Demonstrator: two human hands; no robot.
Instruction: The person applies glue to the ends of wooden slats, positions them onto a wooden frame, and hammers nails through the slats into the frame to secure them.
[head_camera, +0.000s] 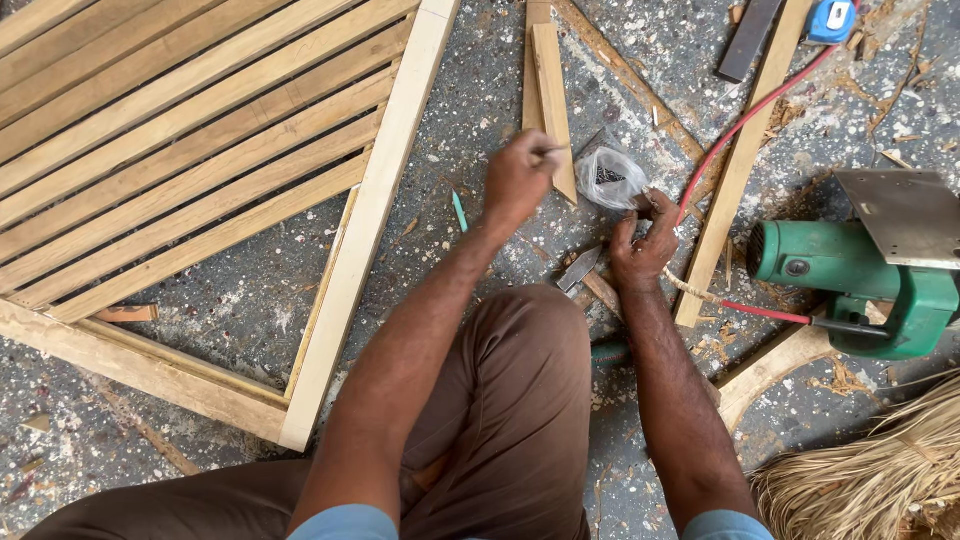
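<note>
Small clear plastic bag (611, 177) with dark small contents, lying on the speckled concrete floor (250, 300) at upper centre of frame, between both hands. Right hand (645, 238) just below and right of bag, fingers curled, fingertips touching bag's lower right edge; grip on it not discernible. Left hand (520, 175) just left of bag, fingers pinched on a thin item, too small to identify. Pale tapered wooden strip (552, 100) directly behind left hand. Metal hammer head (578, 270) below bag, partly hidden by right wrist. Slatted wooden frame (200, 170) at upper left, cut off by frame edge. Green electric power tool (860, 270) at right, with red cable (745, 120).
</note>
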